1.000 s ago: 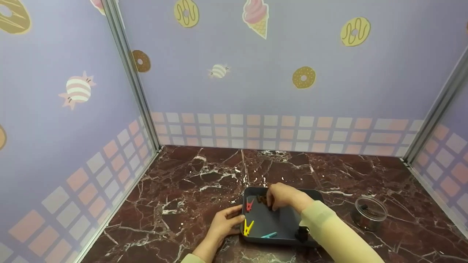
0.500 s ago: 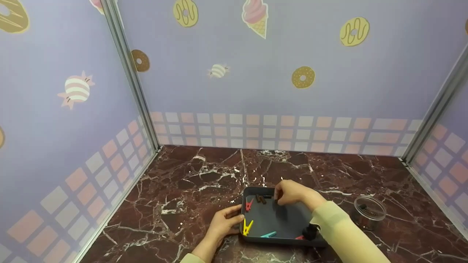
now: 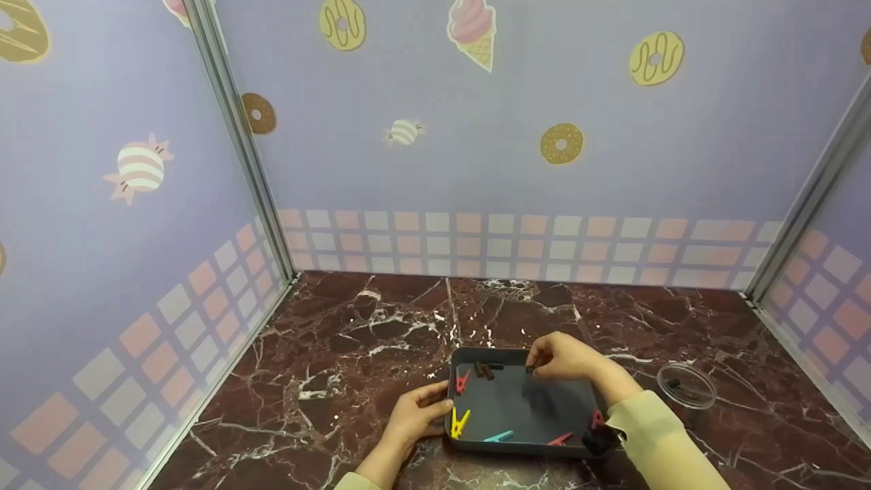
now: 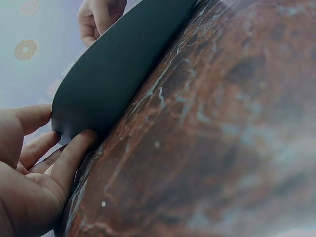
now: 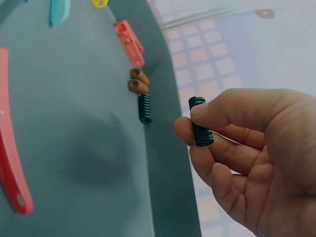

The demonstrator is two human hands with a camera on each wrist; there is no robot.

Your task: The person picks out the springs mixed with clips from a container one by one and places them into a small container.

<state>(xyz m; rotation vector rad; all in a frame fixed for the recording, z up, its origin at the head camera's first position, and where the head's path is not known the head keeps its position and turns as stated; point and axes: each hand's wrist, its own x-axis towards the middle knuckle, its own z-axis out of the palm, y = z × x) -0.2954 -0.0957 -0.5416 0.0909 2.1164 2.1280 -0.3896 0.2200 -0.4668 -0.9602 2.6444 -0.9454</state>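
Between thumb and fingers, my right hand (image 3: 568,357) pinches a small dark coil spring (image 5: 201,123) over the far side of the shallow dark tray (image 3: 524,449). A second dark spring (image 5: 144,108) lies along the tray's far wall, beside two short brown tubes (image 5: 139,81). My left hand (image 3: 415,415) touches the tray's left wall with thumb and fingertips, also seen against the outer wall in the left wrist view. Along the tray's edges lie a red clothespin (image 3: 462,382), a yellow clothespin (image 3: 460,423), a light blue clothespin (image 3: 500,436) and another red clothespin (image 3: 561,439).
To the right of the tray stands a clear round tub (image 3: 687,386) with dark springs inside. Near the tray's right wall, part of a further red clothespin (image 3: 597,418) shows beside the black wrist camera (image 3: 599,441). The tabletop (image 3: 354,354) is dark red marble-patterned, with patterned walls around it.
My right hand has moved right along the tray's far side and a little up, uncovering the brown tubes and a spring. More red clothespins show at the lower right. The left hand stays put.
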